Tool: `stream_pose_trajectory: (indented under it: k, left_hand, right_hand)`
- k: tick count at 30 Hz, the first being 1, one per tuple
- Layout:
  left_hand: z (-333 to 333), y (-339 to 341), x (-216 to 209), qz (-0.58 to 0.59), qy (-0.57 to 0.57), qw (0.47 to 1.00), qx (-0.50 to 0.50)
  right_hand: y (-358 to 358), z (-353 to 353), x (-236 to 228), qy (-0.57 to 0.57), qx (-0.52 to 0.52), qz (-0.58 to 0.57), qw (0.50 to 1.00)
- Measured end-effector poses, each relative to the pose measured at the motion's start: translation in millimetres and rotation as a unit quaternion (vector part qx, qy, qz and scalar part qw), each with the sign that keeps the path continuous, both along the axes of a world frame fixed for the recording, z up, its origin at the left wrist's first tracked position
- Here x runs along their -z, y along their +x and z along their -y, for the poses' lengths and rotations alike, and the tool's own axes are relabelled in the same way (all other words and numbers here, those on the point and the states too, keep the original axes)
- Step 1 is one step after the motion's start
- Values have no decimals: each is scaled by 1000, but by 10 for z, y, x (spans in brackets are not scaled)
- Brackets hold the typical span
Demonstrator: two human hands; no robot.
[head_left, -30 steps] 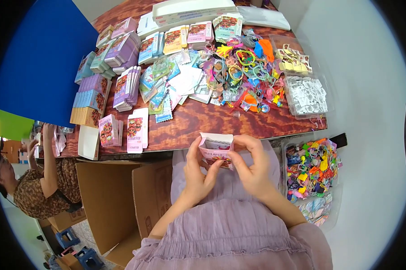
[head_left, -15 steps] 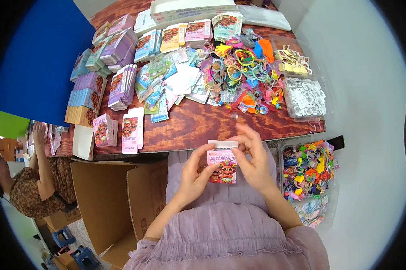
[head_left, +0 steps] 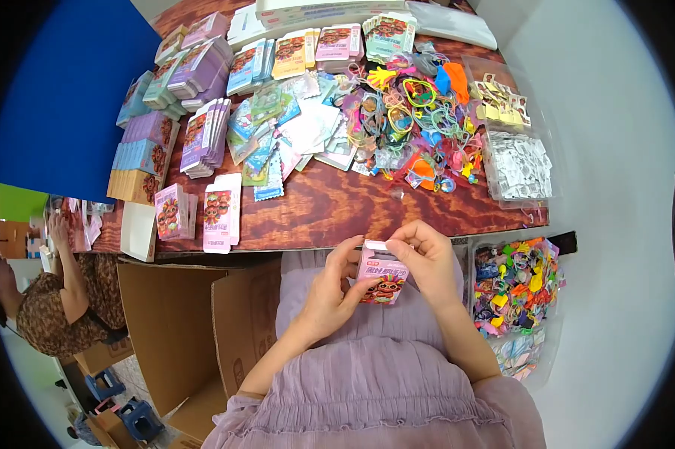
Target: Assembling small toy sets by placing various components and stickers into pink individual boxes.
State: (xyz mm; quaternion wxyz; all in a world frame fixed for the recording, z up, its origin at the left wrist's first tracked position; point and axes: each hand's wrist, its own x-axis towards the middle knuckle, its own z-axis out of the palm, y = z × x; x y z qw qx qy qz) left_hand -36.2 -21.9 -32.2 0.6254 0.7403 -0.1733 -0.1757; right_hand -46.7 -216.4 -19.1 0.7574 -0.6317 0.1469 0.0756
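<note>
Both hands hold a small pink printed carton (head_left: 382, 275) over my lap, just below the wooden table's near edge (head_left: 337, 238). My left hand (head_left: 330, 293) grips its left side and bottom. Fingers of my right hand (head_left: 426, 262) pinch the white top flap and cover the carton's right side. The carton stands upright with its picture face toward me.
Stacks of flat pink, purple and blue cartons (head_left: 203, 135) cover the table's left. A heap of colourful small toys (head_left: 416, 123) lies at the right, with clear trays (head_left: 518, 166). An open cardboard box (head_left: 180, 329) stands at my left, a toy bin (head_left: 517, 288) at my right. Another person (head_left: 53, 299) sits far left.
The carton has come down from the table edge toward my lap and turned upright. My right fingers have moved onto its top flap.
</note>
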Motion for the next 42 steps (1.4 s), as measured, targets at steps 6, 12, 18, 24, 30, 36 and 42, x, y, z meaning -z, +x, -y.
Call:
stream_pose_trajectory:
  k: [6,12,18,24,30,36,42]
  left_hand:
    - [37,30,74,-2,-43,999,-14]
    - [30,73,-4,-30,-22,999,-19]
    - [21,123,16,101,35,994,-15]
    - [116,28,166,127,29,990,-51]
    - [34,58,-188,232,204,949,-68]
    - [-914,549,-617,350,325,828,-295]
    - [-1987,1147,-287,279,537,698,-383]
  right_hand:
    - [29,34,-1,-40,-41,88,994]
    - [8,102,-47,-117,-71,153,979]
    - [58,87,-64,-170,-129,185,959]
    - [-76,-57,66,-228,-42,193,953]
    - [237,-382,32,-97,48,122,987]
    - [307,-505,-94,-8,-9,122,992]
    - [288,-449,299,-38,-77,43,995]
